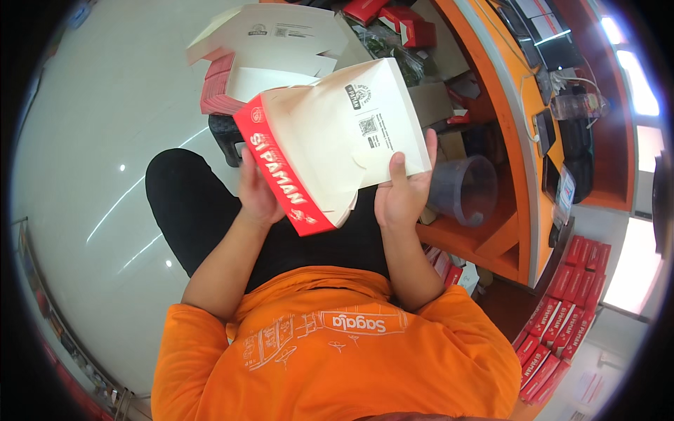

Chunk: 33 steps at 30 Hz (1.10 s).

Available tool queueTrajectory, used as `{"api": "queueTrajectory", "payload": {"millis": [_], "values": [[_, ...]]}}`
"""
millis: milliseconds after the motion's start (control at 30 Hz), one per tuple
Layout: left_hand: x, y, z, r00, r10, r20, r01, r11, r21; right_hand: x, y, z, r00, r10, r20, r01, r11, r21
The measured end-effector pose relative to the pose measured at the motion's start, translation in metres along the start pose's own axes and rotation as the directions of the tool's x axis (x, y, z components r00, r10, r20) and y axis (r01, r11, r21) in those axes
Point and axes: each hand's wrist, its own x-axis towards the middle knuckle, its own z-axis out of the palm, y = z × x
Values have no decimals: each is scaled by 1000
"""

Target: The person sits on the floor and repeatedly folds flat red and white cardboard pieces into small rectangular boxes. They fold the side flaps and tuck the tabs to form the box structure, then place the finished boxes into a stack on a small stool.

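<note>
A red and white cardboard food box (316, 140) is held up in front of me, its lid standing open and its white inside showing. My left hand (258, 188) grips the box from beneath its red printed side, with most of the fingers hidden behind it. On the right, my right hand (407, 184) pinches the lid's edge, thumb on the white face and fingers behind. Just beyond is a stack of nested open boxes (219, 84) of the same kind, with white lids raised.
An orange desk (516, 91) curves along the right, with a clear plastic bin (463, 189) under it. Several folded red boxes (562, 316) are stacked at the lower right. More red boxes (415, 31) lie at the top beside a plastic bag (390, 49). Pale glossy floor (91, 140) spreads to the left.
</note>
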Motion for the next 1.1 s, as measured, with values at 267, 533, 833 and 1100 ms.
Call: {"api": "queueTrajectory", "payload": {"millis": [267, 533, 833, 1100], "values": [[-4, 0, 8, 941, 11, -338, 77, 967, 244, -24, -2, 2, 751, 223, 622, 300, 724, -621], [10, 20, 12, 924, 131, -360, -71, 982, 175, -2, 1, -23, 884, 328, 334, -73, 802, -593], [15, 12, 20, 930, 8, -367, 35, 993, 111, -22, 5, -5, 749, 61, 660, 551, 496, -671], [9, 15, 14, 936, 26, -352, 0, 997, 73, -41, 24, -2, 661, -87, 746, 711, 390, -585]]}}
